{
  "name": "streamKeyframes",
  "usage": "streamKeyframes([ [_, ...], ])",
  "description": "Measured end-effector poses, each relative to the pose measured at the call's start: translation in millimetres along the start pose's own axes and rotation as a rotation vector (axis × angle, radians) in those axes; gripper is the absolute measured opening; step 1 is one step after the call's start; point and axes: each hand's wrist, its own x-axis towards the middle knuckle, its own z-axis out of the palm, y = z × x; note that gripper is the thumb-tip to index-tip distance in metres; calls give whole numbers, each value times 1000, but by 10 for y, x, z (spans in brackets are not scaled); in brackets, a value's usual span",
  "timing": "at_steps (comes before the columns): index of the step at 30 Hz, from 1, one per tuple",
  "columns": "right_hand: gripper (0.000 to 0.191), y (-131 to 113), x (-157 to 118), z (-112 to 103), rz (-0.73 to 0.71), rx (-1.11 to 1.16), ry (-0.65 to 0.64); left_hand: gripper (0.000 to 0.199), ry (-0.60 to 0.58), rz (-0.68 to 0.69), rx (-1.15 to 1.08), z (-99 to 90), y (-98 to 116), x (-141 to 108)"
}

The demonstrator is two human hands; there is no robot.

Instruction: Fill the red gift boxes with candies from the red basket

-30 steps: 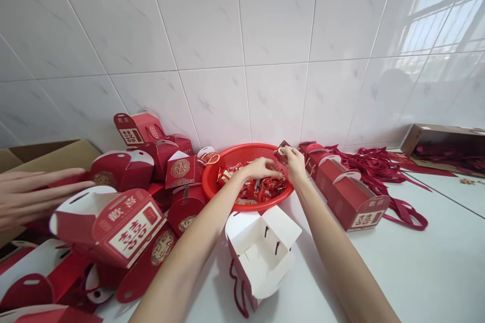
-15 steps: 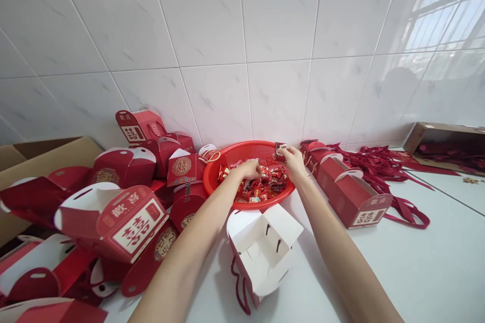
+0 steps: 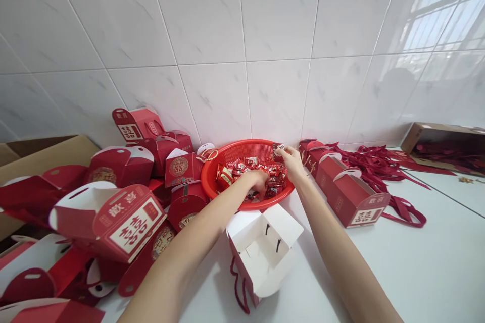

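Pinching dark-red-and-white packet, right hand at right of red plastic basket; left hand shifted frontward inside, grasp unclear.

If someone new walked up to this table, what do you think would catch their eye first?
Probably the bright red plastic basket of shiny wrapped candies against the tiled wall, with the left hand down among them and the right hand holding a small packet at its right rim. Next, the open white-lined cardboard box just in front, and the heap of dark red gift boxes to the left.
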Motion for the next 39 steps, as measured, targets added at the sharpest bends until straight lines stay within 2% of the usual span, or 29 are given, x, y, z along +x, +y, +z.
streamKeyframes([
  [3,13,8,6,7,-7,12,-2,26,101,14,-122,-32,-148,16],
  [6,13,9,8,10,-9,25,-3,13,317,59,-342,-79,-305,20],
  [9,13,1,5,6,-17,22,-15,12,412,102,-526,-109,-392,30],
  [15,12,-44,-24,12,17,-4,-28,14,488,65,-768,-135,-402,35],
  [21,13,-76,-43,21,41,-14,-35,15,510,74,-865,-154,-425,34],
  [26,15,-67,-44,22,66,-34,-66,13,606,116,-936,-148,-419,55],
  [30,14,-72,-58,11,106,-12,-119,19,666,64,-977,-153,-388,48],
  [34,20,-100,-88,-4,155,6,-249,20,776,179,-1058,-160,-342,53],
  [37,27,-116,-107,-7,209,30,-327,25,751,243,-1068,-153,-300,82],
  [39,27,-115,-104,-7,209,48,-323,25,725,254,-1062,-150,-279,100],
])
